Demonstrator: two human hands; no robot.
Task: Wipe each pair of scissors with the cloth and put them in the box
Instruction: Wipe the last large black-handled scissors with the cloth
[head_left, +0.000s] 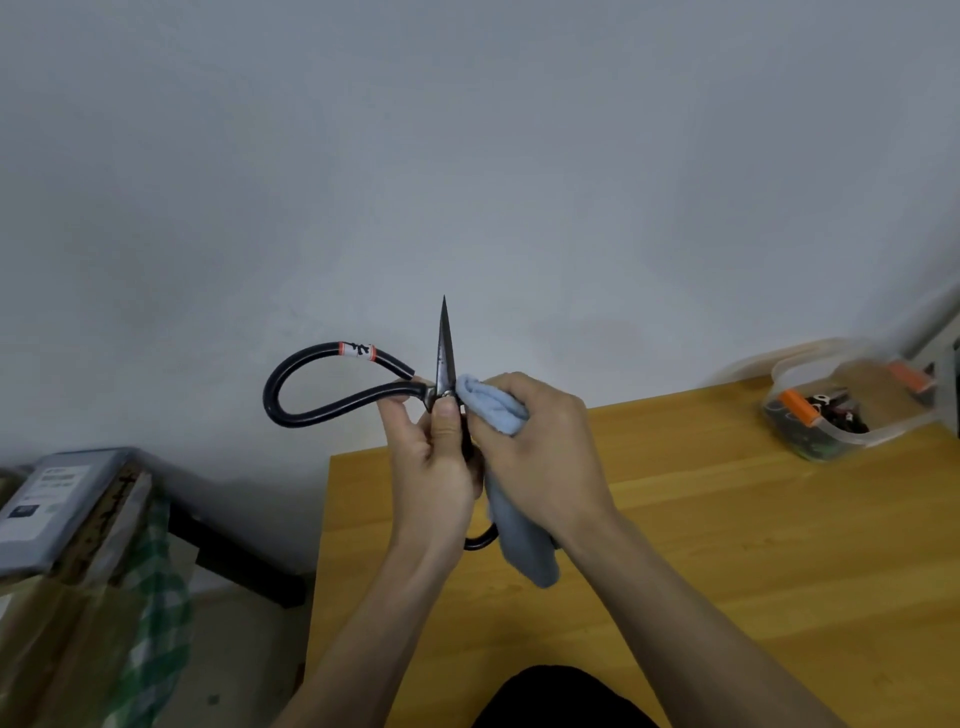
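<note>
Grey and flat, a package with a printed label (54, 499) lies at the far left on brown cardboard boxes (67, 623), and a green and white checked cloth (156, 587) hangs down beside them. Next to the right come the scissors (343, 387), held up in the air above the near left corner of the wooden table (727, 545). They are dark metal with big looped handles covered in black; one loop stands out to the left and carries a white band with red edges and black marks. The blades are closed together and point straight up, narrow and sharp, with a dull, slightly spotted surface. The left hand (434, 467) grips the scissors just at the pivot, thumb pressed on the front. The right hand (540, 447) has its fingers curled around a light blue cloth (511, 488), soft and folded, and presses it on the base of the blades; the rest of the cloth hangs below the hand. Far right on the table stands a clear plastic box (852, 405) with orange clips, rounded corners, and dark scissors lying inside
</note>
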